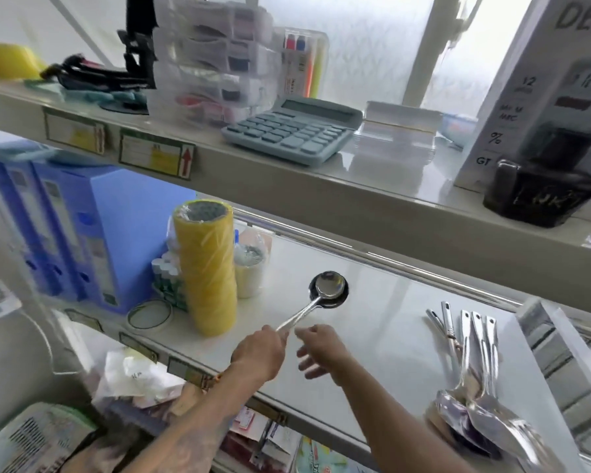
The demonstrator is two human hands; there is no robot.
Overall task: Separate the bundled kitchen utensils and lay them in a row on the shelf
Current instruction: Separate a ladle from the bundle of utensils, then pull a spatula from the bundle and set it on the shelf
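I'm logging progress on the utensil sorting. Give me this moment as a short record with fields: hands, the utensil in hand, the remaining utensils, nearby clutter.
left hand: left hand grips the ladle's handle end
right hand: right hand open, fingers spread beside the handle, holding nothing
ladle: ladle bowl rests on the shelf, handle angled back toward the hands
remaining utensils: bundle of utensils lies together to the right, not yet separated
nearby clutter: stack of yellow tape rolls stands left of the ladle
row progress: one piece out
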